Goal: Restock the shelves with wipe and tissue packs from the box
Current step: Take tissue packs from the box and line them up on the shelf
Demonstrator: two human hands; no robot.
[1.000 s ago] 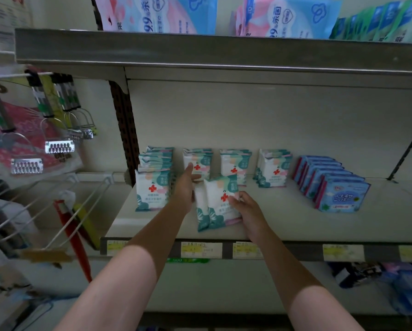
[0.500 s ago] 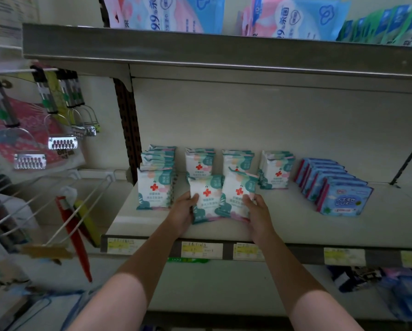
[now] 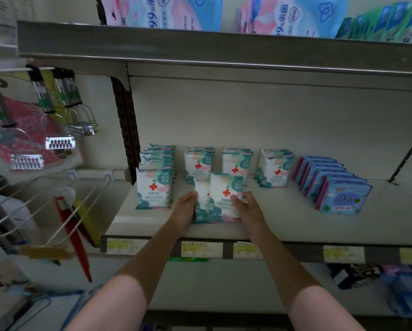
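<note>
Two white-and-teal wipe packs with a red cross stand side by side near the front of the middle shelf. My left hand grips their left edge and my right hand grips their right edge, pressing them together. Behind and beside them stand several rows of the same wipe packs, and a row of blue tissue packs stands to the right.
An upper shelf carries large pink-and-blue packs. Peelers hang on hooks at the left above a wire rack. Price labels line the shelf's front edge. Blue packs lie on the lower shelf at the right.
My left hand came off the back row and took the packs' left side. The two packs were stood upright and squeezed closer together between both hands.
</note>
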